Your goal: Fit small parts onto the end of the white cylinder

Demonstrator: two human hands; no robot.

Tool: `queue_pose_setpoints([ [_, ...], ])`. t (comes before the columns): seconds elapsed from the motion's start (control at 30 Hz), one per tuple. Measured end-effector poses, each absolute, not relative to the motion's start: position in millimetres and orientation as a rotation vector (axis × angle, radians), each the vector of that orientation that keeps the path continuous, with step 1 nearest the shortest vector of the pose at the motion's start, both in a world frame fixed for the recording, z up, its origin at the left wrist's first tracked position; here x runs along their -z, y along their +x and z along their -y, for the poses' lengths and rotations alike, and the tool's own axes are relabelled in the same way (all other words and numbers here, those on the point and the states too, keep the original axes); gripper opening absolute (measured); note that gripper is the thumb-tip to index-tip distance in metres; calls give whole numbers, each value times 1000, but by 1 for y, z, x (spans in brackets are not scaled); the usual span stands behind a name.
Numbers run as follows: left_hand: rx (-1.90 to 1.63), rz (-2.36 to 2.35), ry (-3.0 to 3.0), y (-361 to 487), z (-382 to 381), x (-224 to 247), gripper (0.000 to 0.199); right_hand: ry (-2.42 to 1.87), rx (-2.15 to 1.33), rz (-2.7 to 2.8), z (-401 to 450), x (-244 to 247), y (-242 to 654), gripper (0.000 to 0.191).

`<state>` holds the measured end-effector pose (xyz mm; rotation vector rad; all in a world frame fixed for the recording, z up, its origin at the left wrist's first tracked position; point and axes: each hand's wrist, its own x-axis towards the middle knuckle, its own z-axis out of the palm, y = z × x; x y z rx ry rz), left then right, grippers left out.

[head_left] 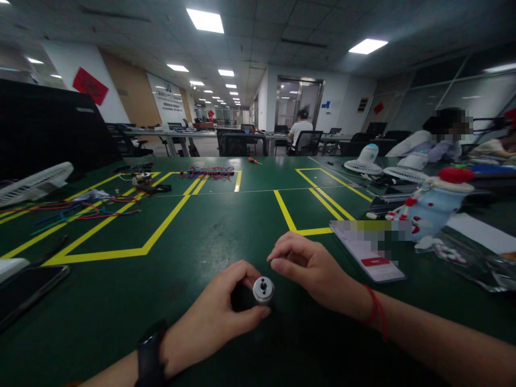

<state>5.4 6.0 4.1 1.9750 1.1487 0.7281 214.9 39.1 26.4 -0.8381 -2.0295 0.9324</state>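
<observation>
My left hand, with a dark watch on its wrist, grips a small metal cylinder that looks like a motor between thumb and fingers. The cylinder's round silver end faces up toward me, with a dark centre and small holes around it. Just right of it, my right hand hangs above the table, not touching the cylinder. Its thumb and index finger are pinched together; whatever may be between them is too small or hidden to tell. A red string circles the right wrist.
The green table has yellow tape lines. Right of my hands lie a phone and a blue cup. Another phone is at left, near loose wires. Farther back are a wire bundle and a screwdriver. People sit beyond.
</observation>
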Motion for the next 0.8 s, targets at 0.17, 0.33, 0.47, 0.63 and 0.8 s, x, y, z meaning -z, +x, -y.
queue_pose_setpoints([
  [0.17,-718,-1154,1963,6,-6,-6,19,-908,-898,2336,-46,-18,239,9],
  [0.33,-707,-1151,1956,5,-6,-6,20,-922,-770,2564,-43,-9,246,11],
  [0.47,-706,-1149,1958,5,-6,-4,20,-852,-901,2468,-45,-12,248,16],
  [0.63,-713,-1139,1947,5,-5,-5,19,-1026,-1114,1869,-67,-2,260,22],
  [0.8,-713,-1123,1940,4,-5,-6,19,-1241,-1064,1553,-89,13,269,33],
])
